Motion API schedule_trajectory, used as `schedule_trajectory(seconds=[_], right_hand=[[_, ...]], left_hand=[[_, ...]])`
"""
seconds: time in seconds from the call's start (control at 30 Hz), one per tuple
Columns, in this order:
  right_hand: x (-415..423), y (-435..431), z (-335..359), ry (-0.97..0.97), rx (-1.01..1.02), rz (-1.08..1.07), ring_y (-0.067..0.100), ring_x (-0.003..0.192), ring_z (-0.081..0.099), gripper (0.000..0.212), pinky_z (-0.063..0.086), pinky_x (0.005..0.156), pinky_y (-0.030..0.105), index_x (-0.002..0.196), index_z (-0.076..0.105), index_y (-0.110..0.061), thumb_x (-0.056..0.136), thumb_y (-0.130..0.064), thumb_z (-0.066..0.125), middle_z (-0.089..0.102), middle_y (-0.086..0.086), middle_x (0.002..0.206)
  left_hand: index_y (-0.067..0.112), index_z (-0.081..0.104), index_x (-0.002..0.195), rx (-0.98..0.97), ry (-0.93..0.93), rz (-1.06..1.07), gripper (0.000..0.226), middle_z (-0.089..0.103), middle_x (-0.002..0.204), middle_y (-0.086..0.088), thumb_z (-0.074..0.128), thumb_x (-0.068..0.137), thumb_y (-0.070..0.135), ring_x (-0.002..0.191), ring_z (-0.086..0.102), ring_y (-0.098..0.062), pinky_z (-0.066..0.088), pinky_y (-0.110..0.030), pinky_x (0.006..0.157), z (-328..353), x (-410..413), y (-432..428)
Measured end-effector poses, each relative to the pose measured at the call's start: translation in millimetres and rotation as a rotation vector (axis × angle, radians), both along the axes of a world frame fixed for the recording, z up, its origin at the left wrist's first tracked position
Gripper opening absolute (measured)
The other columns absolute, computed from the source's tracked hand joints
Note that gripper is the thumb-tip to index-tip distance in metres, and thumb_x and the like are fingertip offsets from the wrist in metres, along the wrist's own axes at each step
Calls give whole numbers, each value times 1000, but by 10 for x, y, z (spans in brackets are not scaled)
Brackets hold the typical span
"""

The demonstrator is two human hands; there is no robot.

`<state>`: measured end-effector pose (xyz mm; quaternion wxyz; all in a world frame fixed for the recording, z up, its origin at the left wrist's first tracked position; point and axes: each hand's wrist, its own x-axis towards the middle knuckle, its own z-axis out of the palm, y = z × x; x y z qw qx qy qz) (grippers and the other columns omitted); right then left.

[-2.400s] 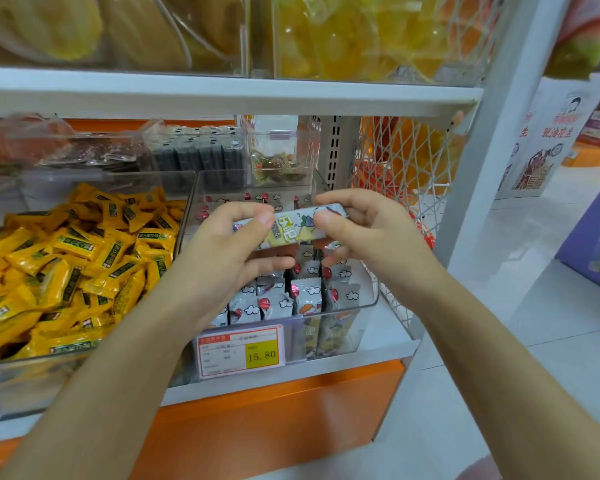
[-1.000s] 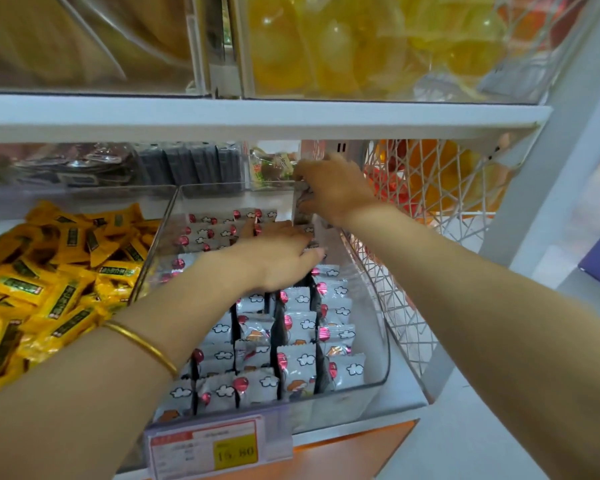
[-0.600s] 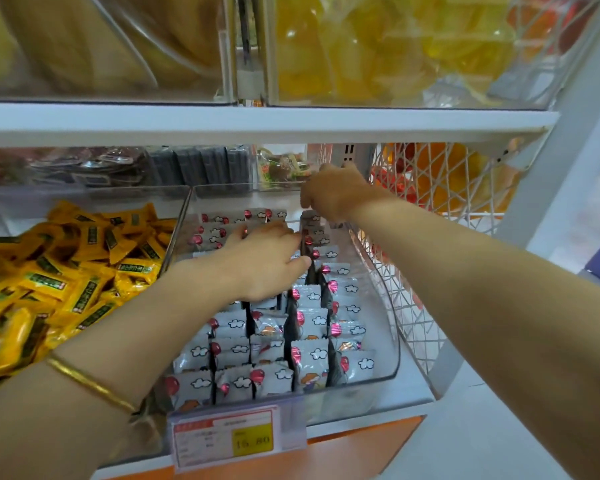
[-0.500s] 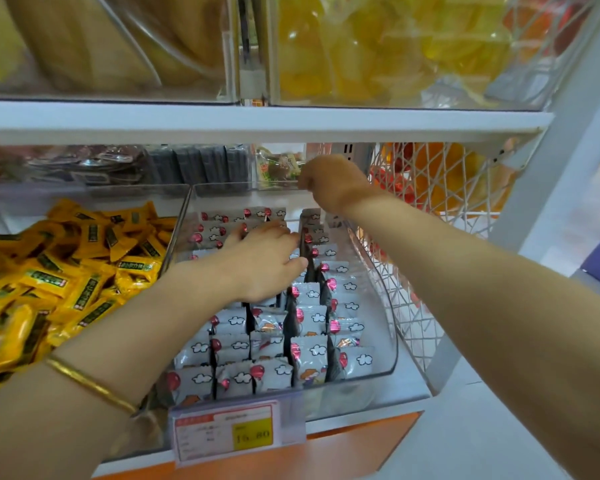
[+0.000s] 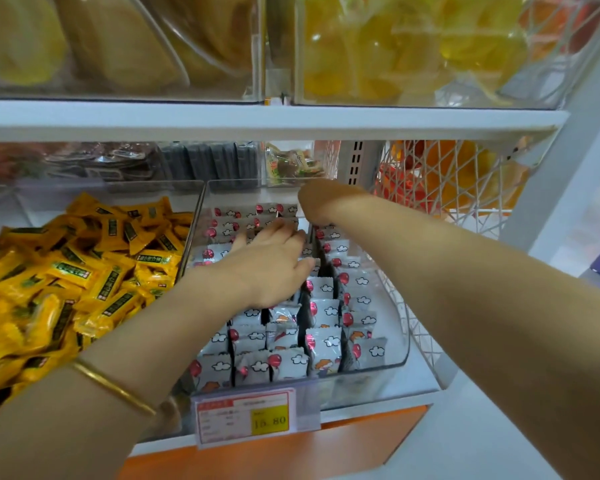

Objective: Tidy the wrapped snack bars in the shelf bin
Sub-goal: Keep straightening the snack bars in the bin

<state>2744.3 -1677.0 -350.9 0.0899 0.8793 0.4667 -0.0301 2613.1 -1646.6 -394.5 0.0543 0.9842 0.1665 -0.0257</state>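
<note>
White shelf (image 5: 420,379) over an orange base, price tag (image 5: 245,419) clipped in front. The clear bin (image 5: 400,348) holds the wrapped snack bars (image 5: 323,344) on end, long axes upright, faces toward the viewer, in rows running front to back. Left hand (image 5: 271,265) lies flat on the middle rows, fingers straight. Right hand (image 5: 321,202) is at the bin's far end; its grasp cannot be told.

- The shelf board (image 5: 257,123) overhead leaves only a low slot above the clear bin (image 5: 404,355).
- Snack bars (image 5: 323,348) stand packed in rows; a bare strip runs along the bin's right wall.
- The left hand (image 5: 271,265) lies flat across the middle rows; the right hand (image 5: 323,202) fills the back right corner.
- A wire basket (image 5: 430,188) flanks the bin's right side, yellow packets (image 5: 94,271) its left.
</note>
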Motion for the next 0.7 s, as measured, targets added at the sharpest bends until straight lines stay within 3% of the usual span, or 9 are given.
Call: schedule_trajectory(seconds=[0.13, 0.27, 0.37, 0.43, 0.5, 0.53, 0.6, 0.7], right_hand=[[24, 43, -9, -27, -46, 14, 14, 60, 42, 30, 40, 70, 26, 64, 40, -8, 92, 5, 40, 40, 1, 69], [37, 140, -59, -22, -91, 15, 22, 83, 47, 12, 40, 76, 27, 90, 44, -8, 93, 2, 38, 40, 3, 73], [43, 176, -37, 10, -91, 7, 21, 76, 46, 11, 37, 74, 28, 93, 42, -11, 93, -1, 37, 41, 4, 75], [29, 163, -11, 49, -97, -9, 24, 78, 48, 17, 39, 73, 29, 105, 50, -11, 96, -7, 37, 54, 11, 98], [13, 137, -24, 109, -107, -40, 28, 88, 55, 34, 42, 74, 30, 130, 47, -5, 100, -14, 33, 49, 16, 133], [2, 113, -36, 129, -106, -45, 30, 103, 56, 39, 42, 79, 32, 137, 41, -3, 102, -17, 31, 42, 15, 142], [16, 88, -59, 157, -62, -61, 29, 128, 44, 43, 38, 97, 34, 141, 36, -4, 103, -22, 26, 35, 14, 149], [58, 78, -90, 251, 43, -134, 29, 139, 30, 48, 28, 108, 32, 145, 29, -6, 104, -29, 20, 25, 15, 154]], left_hand=[[17, 18, 145, -12, -12, -27, 56, 13, 155, 2, 20, 97, 46, 143, 0, -13, 0, -53, 114, -2, 12, -101], [15, 17, 145, -14, -39, -27, 58, 14, 154, 1, 23, 97, 47, 142, 3, -14, 0, -53, 114, -31, -47, -159], [14, 14, 146, -13, -33, -31, 61, 9, 156, 2, 23, 96, 49, 143, -1, -13, -2, -52, 113, -34, -95, -169], [15, 14, 146, -23, -29, -29, 62, 8, 156, 2, 23, 96, 49, 143, -3, -12, -4, -51, 112, -30, -111, -158], [15, 12, 147, -30, -22, -28, 62, 6, 156, 4, 22, 97, 49, 143, -5, -11, -5, -50, 112, -29, -124, -152], [15, 11, 148, -31, -17, -29, 62, 5, 157, 4, 21, 97, 49, 143, -5, -11, -6, -50, 112, -28, -132, -154], [16, 9, 148, -33, -6, -26, 62, 3, 157, 4, 20, 97, 49, 143, -7, -12, -7, -49, 112, -26, -142, -156], [16, 6, 149, -33, 10, -21, 62, 1, 157, 2, 19, 97, 49, 143, -8, -14, -7, -48, 113, -23, -151, -155]])
